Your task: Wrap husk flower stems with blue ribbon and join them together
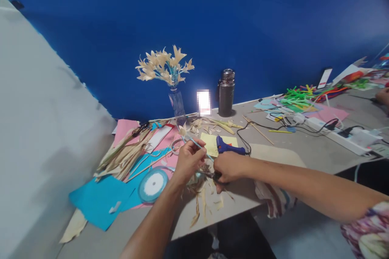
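My left hand (189,158) pinches the pale blue wrapped stem (197,142) of a handmade flower. Its cream flower head (182,130) sticks out beyond my fingers at the upper left. The stem runs down toward my right hand (230,166), which is closed around dark-handled scissors (209,174); their blades point left, over dry scraps. Whether my right fingers also touch the stem end is unclear. Beside my left wrist lies a spool of light blue ribbon (153,184). Just behind my right hand rests a blue glue gun (229,146) by a yellow paper (209,144).
A bottle (177,105) holding cream flowers (164,64) stands near the blue wall, with a dark flask (226,94) to its right. Dried husks (127,151) and blue paper (100,200) lie left. A power strip (337,135) with cords is right. Another person's hand (383,96) shows far right.
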`<action>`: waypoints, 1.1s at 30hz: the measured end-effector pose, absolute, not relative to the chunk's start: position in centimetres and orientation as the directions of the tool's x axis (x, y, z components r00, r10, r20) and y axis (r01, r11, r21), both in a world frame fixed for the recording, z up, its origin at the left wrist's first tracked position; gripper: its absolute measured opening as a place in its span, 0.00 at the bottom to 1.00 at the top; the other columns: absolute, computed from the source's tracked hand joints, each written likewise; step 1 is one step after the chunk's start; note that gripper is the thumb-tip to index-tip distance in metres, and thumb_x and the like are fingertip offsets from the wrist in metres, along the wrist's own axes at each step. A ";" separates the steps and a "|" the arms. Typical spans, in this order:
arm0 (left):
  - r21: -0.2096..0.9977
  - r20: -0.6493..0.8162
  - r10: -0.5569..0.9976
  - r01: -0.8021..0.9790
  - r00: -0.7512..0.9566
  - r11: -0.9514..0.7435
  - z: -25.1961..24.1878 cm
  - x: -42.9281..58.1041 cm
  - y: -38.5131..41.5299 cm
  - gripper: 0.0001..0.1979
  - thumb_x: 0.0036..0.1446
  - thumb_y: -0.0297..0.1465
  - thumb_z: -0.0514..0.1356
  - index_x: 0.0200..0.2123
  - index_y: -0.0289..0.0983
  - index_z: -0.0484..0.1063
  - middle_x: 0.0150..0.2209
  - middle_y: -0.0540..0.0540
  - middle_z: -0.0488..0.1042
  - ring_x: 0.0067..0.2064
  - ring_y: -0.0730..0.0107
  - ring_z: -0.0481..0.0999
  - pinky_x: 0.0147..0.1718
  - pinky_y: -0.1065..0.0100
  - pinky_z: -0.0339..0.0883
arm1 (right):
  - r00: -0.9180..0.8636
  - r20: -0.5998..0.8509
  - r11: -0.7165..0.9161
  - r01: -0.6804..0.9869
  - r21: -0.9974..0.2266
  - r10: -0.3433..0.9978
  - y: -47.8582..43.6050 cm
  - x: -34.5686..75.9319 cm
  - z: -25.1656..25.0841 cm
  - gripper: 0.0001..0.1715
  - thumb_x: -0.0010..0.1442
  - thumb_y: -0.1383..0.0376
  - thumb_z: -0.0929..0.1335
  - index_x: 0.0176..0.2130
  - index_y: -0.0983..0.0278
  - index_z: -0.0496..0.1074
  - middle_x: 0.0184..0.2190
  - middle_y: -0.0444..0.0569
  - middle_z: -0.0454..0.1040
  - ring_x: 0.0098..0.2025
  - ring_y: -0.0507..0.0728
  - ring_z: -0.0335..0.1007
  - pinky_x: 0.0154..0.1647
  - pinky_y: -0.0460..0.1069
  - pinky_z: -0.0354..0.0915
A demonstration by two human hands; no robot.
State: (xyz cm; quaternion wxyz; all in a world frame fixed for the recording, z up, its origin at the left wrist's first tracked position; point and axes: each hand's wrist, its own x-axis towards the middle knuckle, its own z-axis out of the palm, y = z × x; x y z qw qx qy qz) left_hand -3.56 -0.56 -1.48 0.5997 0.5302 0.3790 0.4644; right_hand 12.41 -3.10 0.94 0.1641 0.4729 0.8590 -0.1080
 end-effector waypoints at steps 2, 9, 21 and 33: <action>0.981 0.043 0.954 -0.196 0.297 0.017 -1.6 -3.7 -0.4 0.13 0.48 0.31 0.68 0.37 0.37 0.71 0.24 0.54 0.69 0.25 0.74 0.71 0.23 0.72 0.68 | -0.516 -0.406 0.521 0.847 -0.107 0.754 -2.8 13.1 0.8 0.22 0.53 0.50 0.72 0.34 0.67 0.82 0.30 0.57 0.81 0.32 0.62 0.78 0.25 0.48 0.60; 0.950 0.080 0.925 -0.310 0.371 0.042 -1.9 -3.9 -0.1 0.12 0.49 0.30 0.69 0.37 0.37 0.72 0.25 0.54 0.70 0.23 0.77 0.71 0.25 0.73 0.66 | -0.484 -0.160 0.484 0.874 -0.041 0.860 -4.0 13.9 -1.5 0.19 0.55 0.55 0.71 0.40 0.69 0.79 0.33 0.61 0.81 0.35 0.65 0.78 0.31 0.49 0.62; 0.988 0.015 0.948 -0.148 0.319 0.034 -1.1 -3.8 -0.5 0.13 0.48 0.33 0.70 0.35 0.36 0.72 0.22 0.53 0.71 0.23 0.75 0.72 0.23 0.74 0.65 | -0.467 -0.088 0.169 0.480 -0.861 0.880 -1.0 16.3 0.4 0.16 0.64 0.61 0.63 0.33 0.67 0.76 0.28 0.49 0.77 0.26 0.52 0.69 0.26 0.45 0.58; 0.996 -0.080 0.956 -0.011 0.282 0.087 0.6 -4.6 0.3 0.11 0.48 0.34 0.70 0.32 0.36 0.74 0.22 0.50 0.74 0.23 0.71 0.75 0.22 0.72 0.66 | -0.404 -0.075 -0.073 0.019 -0.997 0.912 0.2 14.4 -0.9 0.19 0.51 0.54 0.75 0.30 0.67 0.74 0.20 0.41 0.70 0.21 0.48 0.61 0.21 0.43 0.56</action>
